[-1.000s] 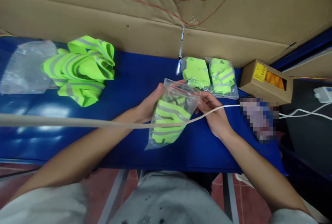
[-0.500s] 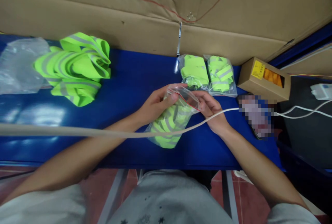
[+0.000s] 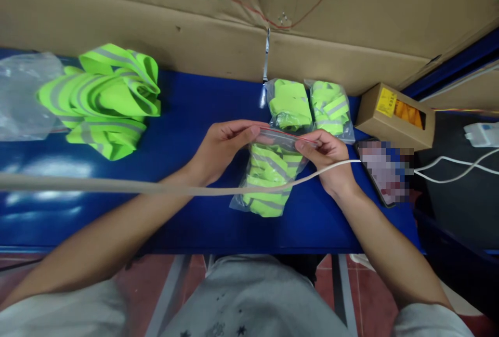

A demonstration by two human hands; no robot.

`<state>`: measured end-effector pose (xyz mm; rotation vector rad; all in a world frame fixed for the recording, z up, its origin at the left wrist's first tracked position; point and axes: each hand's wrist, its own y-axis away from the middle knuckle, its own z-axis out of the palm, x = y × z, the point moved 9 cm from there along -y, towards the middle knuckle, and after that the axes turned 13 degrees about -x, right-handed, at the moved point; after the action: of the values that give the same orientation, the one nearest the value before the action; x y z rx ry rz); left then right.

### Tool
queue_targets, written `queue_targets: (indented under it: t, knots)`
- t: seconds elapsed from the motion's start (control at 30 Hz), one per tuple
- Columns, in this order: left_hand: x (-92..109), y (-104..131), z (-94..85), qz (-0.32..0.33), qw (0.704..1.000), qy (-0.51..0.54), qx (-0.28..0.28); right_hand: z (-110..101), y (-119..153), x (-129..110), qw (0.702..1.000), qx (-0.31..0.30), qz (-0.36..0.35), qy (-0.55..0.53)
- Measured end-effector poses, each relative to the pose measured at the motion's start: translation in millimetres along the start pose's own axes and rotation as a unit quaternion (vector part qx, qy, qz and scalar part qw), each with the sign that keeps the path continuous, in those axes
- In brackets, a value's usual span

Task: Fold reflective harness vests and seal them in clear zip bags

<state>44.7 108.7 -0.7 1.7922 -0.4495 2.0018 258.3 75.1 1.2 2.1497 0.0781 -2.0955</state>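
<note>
A clear zip bag (image 3: 268, 178) with a red strip along its top edge hangs between my hands, filled with folded neon-yellow reflective straps. My left hand (image 3: 224, 147) pinches the left end of the bag's mouth between thumb and fingers. At the right end, my right hand (image 3: 325, 152) grips the same edge with its thumb on top. The mouth is drawn out flat and straight. A white cable (image 3: 218, 190) passes in front of the bag and across my right hand.
Loose neon straps (image 3: 105, 95) lie in a heap at left beside clear plastic bags (image 3: 27, 95). Behind my hands are two filled bags, one left (image 3: 289, 103) and one right (image 3: 331, 108). A cardboard box (image 3: 393, 118) and a phone (image 3: 384, 173) lie at right on the blue table (image 3: 187, 113).
The bag's mouth was gaping and slack; now it is stretched flat. My hands have moved farther apart along its edge, my right hand going right, and the bag hangs straighter.
</note>
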Motion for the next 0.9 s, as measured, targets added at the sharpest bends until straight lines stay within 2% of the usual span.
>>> queue_targets:
  t: [0.2, 0.4, 0.57, 0.7, 0.9]
  knots:
    - [-10, -4, -8.1, -0.023, 1.0, 0.01, 0.016, -16, -4, 1, 1.0, 0.011, -0.029, 0.002]
    - [-13, -5, -8.7, -0.034, 0.997, 0.061, 0.028, -12, -4, -2, 0.999, -0.033, -0.001, -0.03]
    - [-18, -6, -10.5, -0.064, 0.994, 0.08, 0.027, -17, -5, -5, 0.998, -0.043, 0.006, -0.036]
    - [-13, -6, -17.8, -0.05, 0.996, 0.062, 0.028, -20, -7, -1, 0.997, -0.051, 0.028, -0.047]
    - [3, -4, -16.8, -0.047, 0.999, -0.005, -0.013, -23, -9, 1, 0.997, -0.052, 0.031, -0.048]
